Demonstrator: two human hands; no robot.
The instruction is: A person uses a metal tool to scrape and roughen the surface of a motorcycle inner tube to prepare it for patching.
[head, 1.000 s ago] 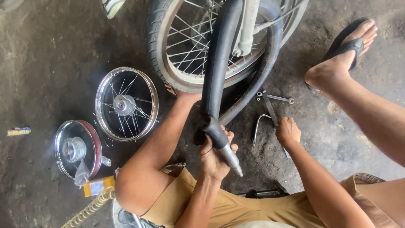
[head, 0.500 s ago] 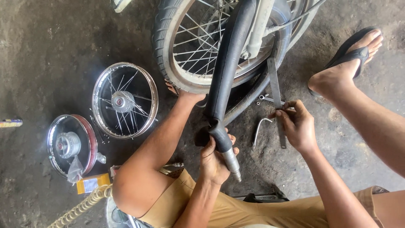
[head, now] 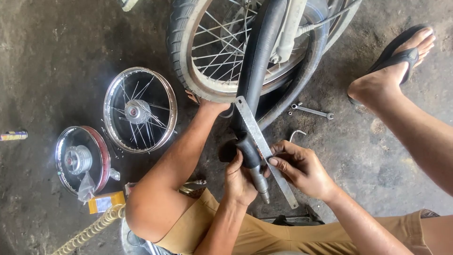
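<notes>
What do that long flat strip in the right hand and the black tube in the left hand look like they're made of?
The long flat grey strip in the right hand looks like bare metal: dull silvery sheen, rough file-like face. The black tube in the left hand looks like matte rubber, bending limply.

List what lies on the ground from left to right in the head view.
Small spray can → red-rimmed wheel hub → chrome spoked wheel → double-ended wrench → sandalled foot.
</notes>
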